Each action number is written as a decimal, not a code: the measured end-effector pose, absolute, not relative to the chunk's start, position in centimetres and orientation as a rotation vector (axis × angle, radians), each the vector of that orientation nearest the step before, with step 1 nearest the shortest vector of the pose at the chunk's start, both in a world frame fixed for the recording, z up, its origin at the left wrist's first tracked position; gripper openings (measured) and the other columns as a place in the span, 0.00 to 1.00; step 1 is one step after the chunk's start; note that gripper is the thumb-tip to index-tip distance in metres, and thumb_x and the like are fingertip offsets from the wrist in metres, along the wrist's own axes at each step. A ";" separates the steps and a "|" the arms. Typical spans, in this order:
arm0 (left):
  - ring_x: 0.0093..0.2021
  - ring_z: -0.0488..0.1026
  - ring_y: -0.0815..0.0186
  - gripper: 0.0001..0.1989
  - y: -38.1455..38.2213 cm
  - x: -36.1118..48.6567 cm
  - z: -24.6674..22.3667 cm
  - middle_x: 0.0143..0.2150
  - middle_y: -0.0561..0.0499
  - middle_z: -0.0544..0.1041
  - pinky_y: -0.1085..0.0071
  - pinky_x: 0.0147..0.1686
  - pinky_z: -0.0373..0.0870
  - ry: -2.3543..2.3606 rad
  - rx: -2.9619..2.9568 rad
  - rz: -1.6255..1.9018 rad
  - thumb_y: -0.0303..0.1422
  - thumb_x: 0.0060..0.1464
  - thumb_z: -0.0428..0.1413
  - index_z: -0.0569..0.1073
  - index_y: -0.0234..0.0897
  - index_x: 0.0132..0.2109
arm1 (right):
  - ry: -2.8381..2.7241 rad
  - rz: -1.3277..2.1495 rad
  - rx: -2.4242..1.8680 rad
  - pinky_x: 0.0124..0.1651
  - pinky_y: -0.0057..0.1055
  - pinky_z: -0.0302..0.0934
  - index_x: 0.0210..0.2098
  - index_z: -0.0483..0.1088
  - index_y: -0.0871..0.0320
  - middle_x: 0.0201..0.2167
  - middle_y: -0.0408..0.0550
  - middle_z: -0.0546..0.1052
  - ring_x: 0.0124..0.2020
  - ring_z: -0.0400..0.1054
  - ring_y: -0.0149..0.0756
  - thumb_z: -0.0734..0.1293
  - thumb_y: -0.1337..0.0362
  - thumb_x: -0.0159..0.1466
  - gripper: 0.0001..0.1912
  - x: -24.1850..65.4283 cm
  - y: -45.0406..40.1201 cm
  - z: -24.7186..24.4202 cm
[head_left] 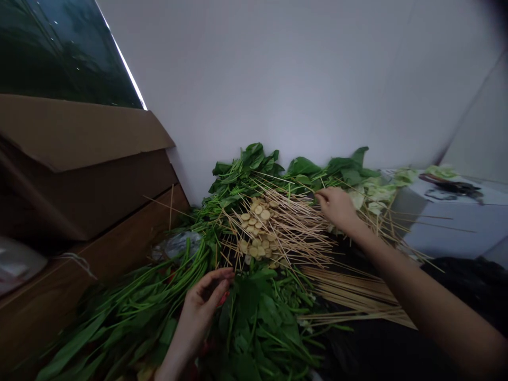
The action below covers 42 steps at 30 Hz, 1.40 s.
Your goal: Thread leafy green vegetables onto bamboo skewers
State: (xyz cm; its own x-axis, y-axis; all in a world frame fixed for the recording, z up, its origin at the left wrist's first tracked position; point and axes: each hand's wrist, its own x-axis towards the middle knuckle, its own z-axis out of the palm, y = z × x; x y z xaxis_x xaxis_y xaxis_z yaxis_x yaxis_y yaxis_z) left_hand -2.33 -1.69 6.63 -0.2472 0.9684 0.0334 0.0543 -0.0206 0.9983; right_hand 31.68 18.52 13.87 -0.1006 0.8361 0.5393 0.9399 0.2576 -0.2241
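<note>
A heap of leafy greens (254, 312) with long stems covers the middle of the view. On it lies a fan of thin bamboo skewers (293, 233) threaded with round tan slices (257, 227), possibly mushroom or lotus root. My right hand (337, 209) is at the far end of the skewers, its fingers closed over some of their tips. Pale cabbage leaves (375, 193) lie just beyond that hand. My left hand (202, 301) sits low among the greens with its fingers curved and apart, touching leaves. A bundle of bare skewers (349, 293) lies below my right forearm.
A brown cardboard box (79, 137) and a wooden board (95, 248) stand along the left. A white wall (278, 79) rises behind the heap. At right are a white surface (448, 222) with dark items (450, 188) and black cloth (468, 280). A plastic bag (177, 246) lies among the stems.
</note>
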 end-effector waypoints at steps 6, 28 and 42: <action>0.47 0.77 0.61 0.16 -2.1 -2.3 6.3 0.45 0.46 0.82 0.72 0.46 0.72 1.411 1.167 1.349 0.41 0.50 0.64 0.79 0.40 0.45 | -1.927 -0.072 -1.696 0.41 0.33 0.61 0.37 0.80 0.58 0.36 0.57 0.81 0.40 0.73 0.44 0.59 0.54 0.66 0.20 26.1 21.1 14.3; 0.47 0.79 0.53 0.22 -6.3 -4.8 5.8 0.45 0.44 0.82 0.69 0.40 0.78 1.671 1.194 1.164 0.49 0.44 0.65 0.81 0.39 0.42 | -2.168 0.165 -1.333 0.37 0.30 0.61 0.36 0.74 0.57 0.32 0.48 0.78 0.33 0.71 0.35 0.61 0.62 0.66 0.10 35.9 4.3 8.7; 0.43 0.79 0.53 0.19 -7.8 -2.8 6.4 0.42 0.45 0.83 0.65 0.44 0.77 1.619 1.291 1.119 0.48 0.44 0.65 0.82 0.41 0.40 | -2.755 0.076 -1.418 0.38 0.33 0.56 0.33 0.74 0.60 0.35 0.51 0.76 0.37 0.69 0.39 0.61 0.72 0.66 0.10 29.9 -0.5 2.5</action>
State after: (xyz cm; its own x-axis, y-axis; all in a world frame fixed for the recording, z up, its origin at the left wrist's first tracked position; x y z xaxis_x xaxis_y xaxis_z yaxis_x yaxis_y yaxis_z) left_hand -2.82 -7.77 6.36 -0.1927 0.9803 -0.0428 0.3066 0.1016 0.9464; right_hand 29.95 -0.50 2.46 -0.5809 0.8139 0.0146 0.8118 0.5805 -0.0628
